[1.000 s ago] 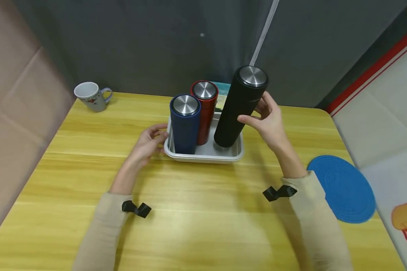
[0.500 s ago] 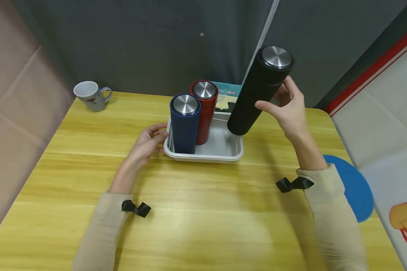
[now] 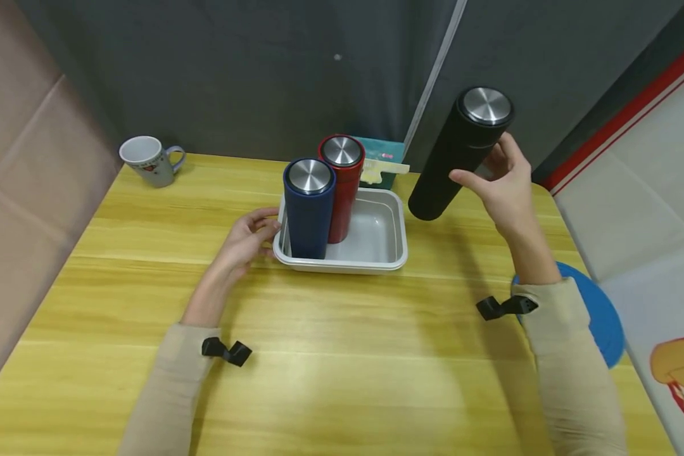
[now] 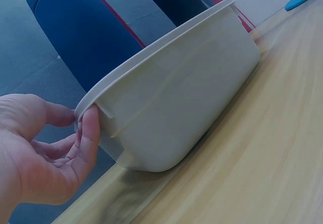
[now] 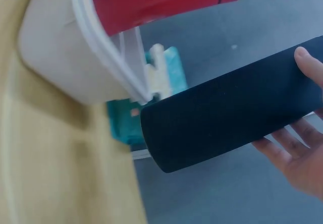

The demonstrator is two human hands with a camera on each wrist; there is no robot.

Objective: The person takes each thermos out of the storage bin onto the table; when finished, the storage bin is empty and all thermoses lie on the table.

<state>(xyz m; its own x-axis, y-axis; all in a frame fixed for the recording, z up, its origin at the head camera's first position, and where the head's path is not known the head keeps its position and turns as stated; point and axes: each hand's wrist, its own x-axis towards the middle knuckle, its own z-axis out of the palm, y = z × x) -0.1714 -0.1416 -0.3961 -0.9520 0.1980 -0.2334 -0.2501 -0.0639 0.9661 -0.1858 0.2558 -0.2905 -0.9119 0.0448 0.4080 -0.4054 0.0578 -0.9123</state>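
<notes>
My right hand [image 3: 504,187] grips a tall black thermos [image 3: 458,155] with a steel lid, thumb on the near side and fingers behind. It hangs tilted, lid to the right, just right of a pale grey plastic bin [image 3: 376,266]. In the right wrist view the thermos [image 5: 227,108] has its base toward the bin's rim. My left hand [image 3: 251,237] pinches the bin's left rim; the left wrist view shows thumb and fingers of that hand [image 4: 55,148] around the edge. Inside the bin stand a blue thermos [image 3: 310,218] and, behind it, a red thermos [image 3: 344,190].
Behind the bin is a teal packet [image 3: 384,149] against the dark partition [image 3: 234,76]. A patterned mug [image 3: 154,164] stands at the table's back left. Under my right forearm lies a round blue mat [image 3: 601,316]. The wooden table [image 3: 330,354] extends toward me.
My right hand has lifted the black thermos up out of the bin and carried it right, past the rim. My left hand has stayed at the bin's left edge.
</notes>
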